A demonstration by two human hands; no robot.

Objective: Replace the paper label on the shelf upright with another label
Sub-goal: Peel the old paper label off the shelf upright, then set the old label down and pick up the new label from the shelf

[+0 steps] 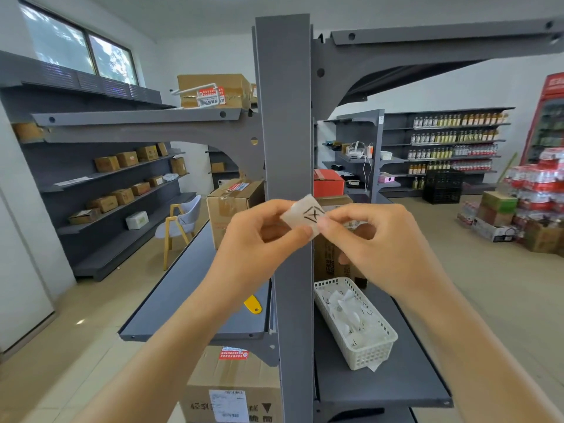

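Hands: your left (262,236) and right (369,236) both pinch the label (305,215), held just in front of the upright (287,132). Pull unevenly and the thin paper may tear or curl, or slip toward the basket (375,352).

chair (180,221) by left shelving; yellow tag (253,304) on shelf; black crate (442,187) (floor); bottled-water packs (537,181) right

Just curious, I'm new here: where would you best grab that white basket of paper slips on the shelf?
Grip the white basket by its long rims, coming from above: it lies flat and open-topped on the shelf, and its near end points toward you. Both hands now pinch a label.
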